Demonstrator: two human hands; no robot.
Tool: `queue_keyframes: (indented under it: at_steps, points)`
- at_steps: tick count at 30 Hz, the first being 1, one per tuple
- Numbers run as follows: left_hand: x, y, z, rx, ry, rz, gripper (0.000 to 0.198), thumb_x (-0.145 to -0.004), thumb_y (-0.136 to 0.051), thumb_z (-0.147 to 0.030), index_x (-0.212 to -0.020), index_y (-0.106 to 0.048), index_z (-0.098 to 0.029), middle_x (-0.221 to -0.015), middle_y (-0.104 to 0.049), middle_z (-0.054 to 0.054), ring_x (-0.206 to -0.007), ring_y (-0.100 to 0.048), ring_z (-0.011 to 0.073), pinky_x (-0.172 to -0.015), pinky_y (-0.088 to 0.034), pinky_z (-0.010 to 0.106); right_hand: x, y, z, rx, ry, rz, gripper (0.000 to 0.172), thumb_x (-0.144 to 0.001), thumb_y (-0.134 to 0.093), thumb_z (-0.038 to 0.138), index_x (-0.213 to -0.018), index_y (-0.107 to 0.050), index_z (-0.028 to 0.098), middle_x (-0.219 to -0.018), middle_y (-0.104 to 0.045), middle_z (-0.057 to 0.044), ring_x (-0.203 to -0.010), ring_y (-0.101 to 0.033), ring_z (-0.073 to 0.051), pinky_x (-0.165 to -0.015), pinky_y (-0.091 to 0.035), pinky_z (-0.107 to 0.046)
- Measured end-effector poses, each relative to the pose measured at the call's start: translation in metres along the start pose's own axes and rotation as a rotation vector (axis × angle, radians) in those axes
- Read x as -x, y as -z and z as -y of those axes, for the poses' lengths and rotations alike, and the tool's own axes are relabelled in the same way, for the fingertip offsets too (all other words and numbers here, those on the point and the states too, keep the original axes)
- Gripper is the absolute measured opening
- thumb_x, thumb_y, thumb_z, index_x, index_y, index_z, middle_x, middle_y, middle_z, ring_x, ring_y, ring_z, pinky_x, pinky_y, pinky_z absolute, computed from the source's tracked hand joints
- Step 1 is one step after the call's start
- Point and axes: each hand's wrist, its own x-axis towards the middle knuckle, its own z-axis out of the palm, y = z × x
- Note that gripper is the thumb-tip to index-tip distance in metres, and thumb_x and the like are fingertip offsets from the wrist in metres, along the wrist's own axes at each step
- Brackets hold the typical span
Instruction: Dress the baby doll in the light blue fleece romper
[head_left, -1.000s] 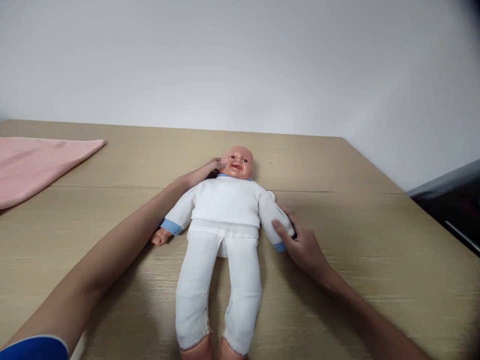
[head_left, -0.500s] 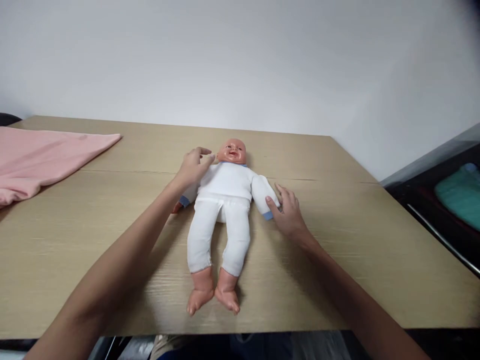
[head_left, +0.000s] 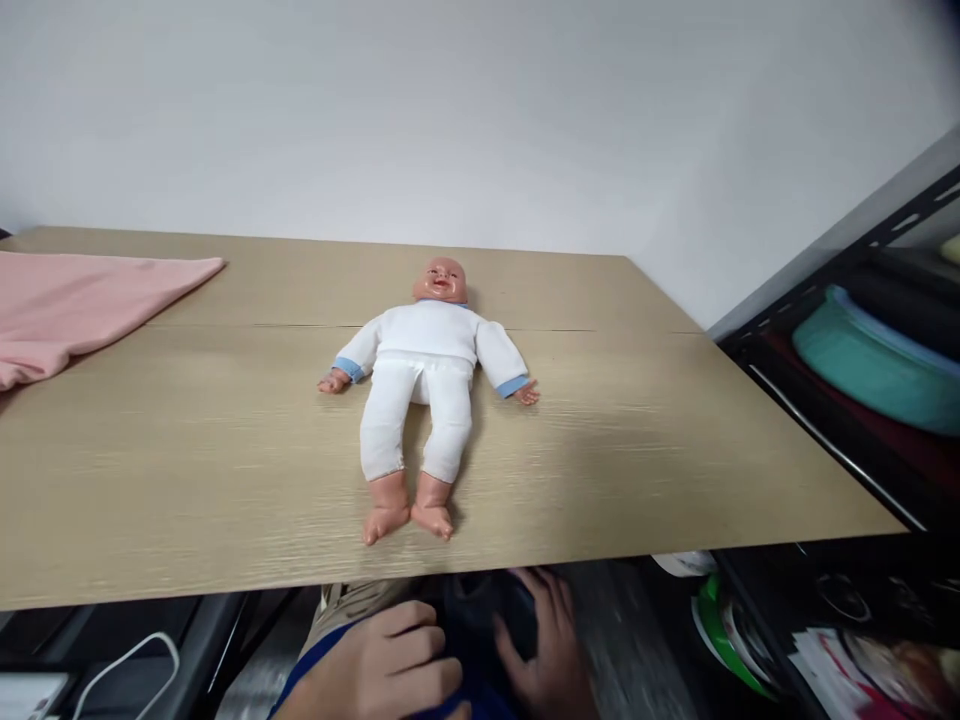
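A baby doll [head_left: 426, 330] lies on its back on the wooden table, its head toward the wall and its feet toward me. It wears a white top and white trousers with blue cuffs, and its arms are spread to the sides. Below the table's front edge, my left hand [head_left: 390, 665] is over my lap with its fingers curled in; I see nothing in it. Close by, my right hand [head_left: 546, 640] is open over dark blue clothing, thumb and fingers apart. Neither hand touches the doll.
A pink cloth [head_left: 97, 300] lies on the table [head_left: 637, 450] at the left. To the right, a dark shelf holds a teal basin [head_left: 874, 365]. Under the table are a white cable [head_left: 142, 650] at left and a green round item [head_left: 724, 625] at right.
Both hands have left the doll's sides and come back below the table's front edge. The doll's arms, partly covered before, now show fully. The view has shifted, showing more of the right-hand shelf.
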Motion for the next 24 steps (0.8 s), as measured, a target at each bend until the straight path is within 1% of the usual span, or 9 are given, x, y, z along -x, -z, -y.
queue_keyframes:
  at_steps: [1,3,5,8,10,13,15,20,24]
  points:
    - [0.007,-0.009,0.014,-0.119,0.013,0.051,0.033,-0.095,-0.063,-0.049,-0.121,-0.08,-0.06,-0.097,-0.085,0.006,-0.086,-0.079,0.0338,-0.089,-0.066,0.06,0.001,-0.007,0.003,0.006,-0.077,0.052,0.044,-0.096,-0.07,0.041,-0.139,-0.066,0.032,-0.127,-0.079,-0.014,-0.117,-0.073,-0.042,-0.098,-0.061,-0.065]
    - [0.019,-0.019,0.037,-0.237,0.162,0.003,0.043,-0.101,-0.055,-0.038,-0.137,-0.073,-0.054,-0.126,-0.082,0.007,-0.114,-0.077,0.0367,-0.101,-0.063,0.063,-0.007,-0.009,0.018,-0.051,-0.092,0.193,0.032,-0.1,-0.066,0.042,-0.129,-0.072,0.031,-0.123,-0.08,-0.011,-0.117,-0.073,-0.038,-0.102,-0.06,-0.06]
    - [0.027,-0.02,0.052,-0.24,0.296,-0.05,0.054,-0.1,-0.062,-0.041,-0.153,-0.06,-0.052,-0.153,-0.069,0.005,-0.14,-0.064,0.0391,-0.118,-0.054,0.063,-0.017,0.002,0.036,-0.195,0.051,0.383,0.02,-0.101,-0.064,0.037,-0.115,-0.077,0.031,-0.112,-0.081,-0.007,-0.109,-0.075,-0.031,-0.101,-0.061,-0.047]
    - [0.028,-0.018,0.06,-0.185,0.37,-0.027,0.073,-0.094,-0.074,-0.039,-0.161,-0.048,-0.05,-0.167,-0.056,0.004,-0.153,-0.052,0.0398,-0.129,-0.044,0.059,-0.024,0.025,0.044,-0.401,0.269,0.59,0.029,-0.098,-0.071,0.04,-0.125,-0.078,0.031,-0.115,-0.081,-0.006,-0.11,-0.074,-0.026,-0.101,-0.059,-0.038]
    - [0.022,-0.018,0.058,-0.166,0.364,0.019,0.064,-0.091,-0.075,-0.031,-0.151,-0.059,-0.047,-0.162,-0.06,0.003,-0.151,-0.054,0.038,-0.128,-0.045,0.055,-0.022,0.033,0.028,-0.442,0.191,0.56,0.039,-0.099,-0.069,0.049,-0.134,-0.075,0.034,-0.121,-0.08,-0.007,-0.116,-0.072,-0.029,-0.108,-0.056,-0.044]
    - [0.008,-0.022,0.052,-0.164,0.304,0.062,0.043,-0.09,-0.074,-0.025,-0.131,-0.07,-0.038,-0.162,-0.059,0.004,-0.152,-0.053,0.0365,-0.129,-0.043,0.051,-0.017,0.028,-0.014,-0.406,-0.366,0.181,0.044,-0.099,-0.058,0.064,-0.122,-0.078,0.032,-0.131,-0.076,-0.011,-0.132,-0.067,-0.038,-0.12,-0.047,-0.059]
    - [0.0,-0.025,0.046,-0.17,0.24,0.09,0.037,-0.09,-0.074,-0.024,-0.127,-0.07,-0.031,-0.164,-0.056,0.007,-0.152,-0.051,0.0362,-0.128,-0.043,0.05,-0.019,0.017,-0.037,-0.426,-0.613,0.072,0.06,-0.09,-0.06,0.078,-0.123,-0.077,0.03,-0.138,-0.074,-0.013,-0.144,-0.059,-0.043,-0.124,-0.044,-0.061]
    - [-0.004,-0.013,0.025,-0.191,0.183,0.189,0.039,-0.09,-0.07,-0.016,-0.127,-0.071,-0.028,-0.137,-0.071,0.008,-0.133,-0.063,0.0326,-0.12,-0.047,0.049,-0.033,0.008,-0.041,-0.513,-0.652,0.181,0.054,-0.093,-0.06,0.075,-0.119,-0.078,0.032,-0.128,-0.081,-0.01,-0.13,-0.072,-0.038,-0.113,-0.057,-0.054]
    - [0.012,0.03,-0.013,-0.071,0.277,0.249,0.052,-0.093,-0.07,-0.018,-0.143,-0.069,-0.033,-0.153,-0.067,0.006,-0.144,-0.06,0.0327,-0.125,-0.045,0.046,-0.042,0.047,0.004,-0.423,-0.554,0.279,0.048,-0.09,-0.066,0.067,-0.11,-0.077,0.025,-0.114,-0.082,-0.014,-0.116,-0.075,-0.038,-0.105,-0.059,-0.054]
